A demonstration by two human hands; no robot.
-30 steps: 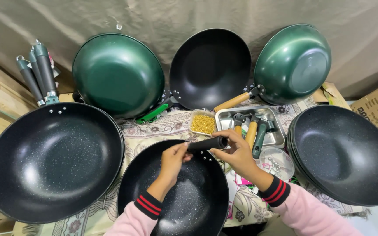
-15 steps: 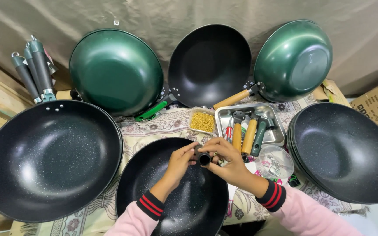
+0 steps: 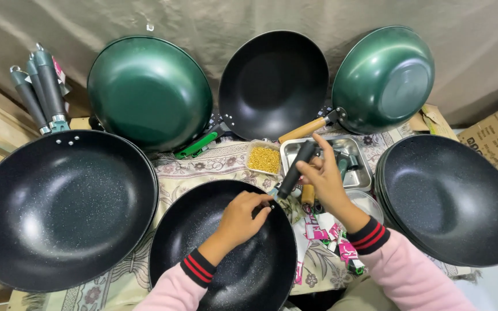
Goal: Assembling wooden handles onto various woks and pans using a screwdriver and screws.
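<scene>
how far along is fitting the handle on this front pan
Done: three woks with handles on lean at the back. In hand: the right hand holds a black handle at the front pan's rim while the left hand steadies that spot. Whether it is fastened cannot be seen. Left: the stacked pans show no handles; loose handles wait in the metal tray.

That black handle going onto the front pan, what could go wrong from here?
The right hand holds the black handle tilted against the rim of the black pan that the left hand steadies; it might seat crooked. The pan lies on a patterned cloth and may slide if pushed. The open tub of yellow bits and the metal tray stand close behind and could be knocked.
</scene>
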